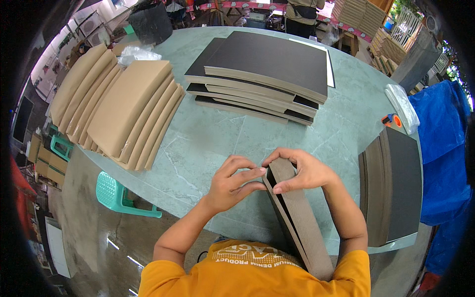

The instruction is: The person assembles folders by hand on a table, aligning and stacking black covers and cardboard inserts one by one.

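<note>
A thick stack of grey-brown boards (308,225) with a black outer face stands on edge at the table's near side, close against my body. My right hand (308,171) curls over the stack's far end, thumb on the near side and fingers behind. At the far left corner, my left hand (231,182) pinches a few boards between thumb and fingers. These boards are parted from the rest, and a dark narrow gap shows between them. How many boards each hand holds, I cannot tell.
Black-topped boards (272,57) lie piled at the table's far middle. Brown paper-wrapped packs (129,106) lean in rows at left. More boards (402,183) stand at right, near an orange tape dispenser (394,120) and folded clear plastic (402,106). A green stool (118,194) stands beside the table.
</note>
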Action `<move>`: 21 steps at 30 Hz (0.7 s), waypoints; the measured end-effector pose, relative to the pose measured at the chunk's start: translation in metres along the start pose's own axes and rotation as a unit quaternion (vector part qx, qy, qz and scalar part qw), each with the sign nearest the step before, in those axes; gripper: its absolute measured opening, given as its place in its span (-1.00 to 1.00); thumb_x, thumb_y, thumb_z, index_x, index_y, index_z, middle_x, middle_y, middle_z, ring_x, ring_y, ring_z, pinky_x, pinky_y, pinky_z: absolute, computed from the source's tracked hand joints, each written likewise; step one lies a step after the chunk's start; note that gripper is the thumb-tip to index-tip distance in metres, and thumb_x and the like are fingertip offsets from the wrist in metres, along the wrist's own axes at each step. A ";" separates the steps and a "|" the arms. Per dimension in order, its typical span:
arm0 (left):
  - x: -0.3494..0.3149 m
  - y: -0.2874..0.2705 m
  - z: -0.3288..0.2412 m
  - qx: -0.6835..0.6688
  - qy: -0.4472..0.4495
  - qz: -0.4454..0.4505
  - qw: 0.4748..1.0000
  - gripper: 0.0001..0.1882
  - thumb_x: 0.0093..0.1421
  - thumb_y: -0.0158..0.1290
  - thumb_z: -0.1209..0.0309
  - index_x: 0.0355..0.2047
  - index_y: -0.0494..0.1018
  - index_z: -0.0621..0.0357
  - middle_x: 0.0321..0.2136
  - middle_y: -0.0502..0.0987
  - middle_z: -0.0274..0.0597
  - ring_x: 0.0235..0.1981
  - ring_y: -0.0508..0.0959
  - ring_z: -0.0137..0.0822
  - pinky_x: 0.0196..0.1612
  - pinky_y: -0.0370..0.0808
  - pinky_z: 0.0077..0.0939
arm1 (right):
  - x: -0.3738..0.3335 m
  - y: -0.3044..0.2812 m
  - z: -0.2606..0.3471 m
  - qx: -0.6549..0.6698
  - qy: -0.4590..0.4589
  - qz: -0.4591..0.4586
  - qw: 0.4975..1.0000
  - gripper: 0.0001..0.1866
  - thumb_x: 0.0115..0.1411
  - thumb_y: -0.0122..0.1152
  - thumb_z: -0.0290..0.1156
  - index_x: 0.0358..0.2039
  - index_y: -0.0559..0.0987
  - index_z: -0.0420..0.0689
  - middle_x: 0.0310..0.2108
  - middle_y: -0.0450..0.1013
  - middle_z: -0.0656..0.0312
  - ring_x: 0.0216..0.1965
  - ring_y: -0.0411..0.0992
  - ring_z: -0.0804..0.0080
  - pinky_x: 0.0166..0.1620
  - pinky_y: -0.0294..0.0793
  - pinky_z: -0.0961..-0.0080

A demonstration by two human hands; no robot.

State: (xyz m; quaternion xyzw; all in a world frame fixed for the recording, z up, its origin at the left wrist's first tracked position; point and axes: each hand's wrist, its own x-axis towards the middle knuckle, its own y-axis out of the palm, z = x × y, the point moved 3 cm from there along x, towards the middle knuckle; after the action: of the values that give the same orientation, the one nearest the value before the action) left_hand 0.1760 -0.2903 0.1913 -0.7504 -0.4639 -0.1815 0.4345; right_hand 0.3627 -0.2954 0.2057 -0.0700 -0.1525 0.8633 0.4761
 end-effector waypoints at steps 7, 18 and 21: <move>-0.009 0.008 0.006 -0.221 -0.190 -0.026 0.956 -0.55 -0.21 0.29 0.50 -0.23 0.46 0.18 -0.24 0.48 -0.17 -0.19 0.48 -0.29 -0.18 0.44 -0.46 | 0.001 -0.004 0.002 0.000 0.009 0.007 1.000 -0.42 -0.22 0.39 -0.10 -0.21 0.47 -0.16 -0.26 0.42 0.15 -0.17 0.37 0.32 -0.09 0.30 0.45; 0.000 0.010 0.004 -0.207 -0.192 0.023 0.959 -0.58 -0.14 0.28 0.44 -0.21 0.47 0.20 -0.25 0.47 -0.20 -0.26 0.47 -0.43 -0.18 0.42 -0.56 | -0.002 -0.007 0.001 -0.009 0.023 0.003 1.000 -0.42 -0.22 0.39 -0.10 -0.22 0.46 -0.18 -0.25 0.42 0.12 -0.16 0.37 0.31 -0.08 0.30 0.45; 0.001 0.011 0.006 -0.259 -0.183 0.011 0.948 -0.60 -0.09 0.25 0.45 -0.20 0.46 0.19 -0.27 0.45 -0.21 -0.26 0.46 -0.43 -0.19 0.41 -0.58 | -0.004 -0.007 0.001 0.007 -0.006 -0.038 0.999 -0.42 -0.20 0.39 -0.10 -0.22 0.44 -0.18 -0.27 0.42 0.12 -0.17 0.37 0.33 -0.09 0.30 0.46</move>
State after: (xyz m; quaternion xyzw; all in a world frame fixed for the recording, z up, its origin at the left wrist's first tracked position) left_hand 0.1851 -0.2867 0.1836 -0.8623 -0.4644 -0.1502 0.1352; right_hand 0.3698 -0.2953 0.2085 -0.0560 -0.1522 0.8462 0.5077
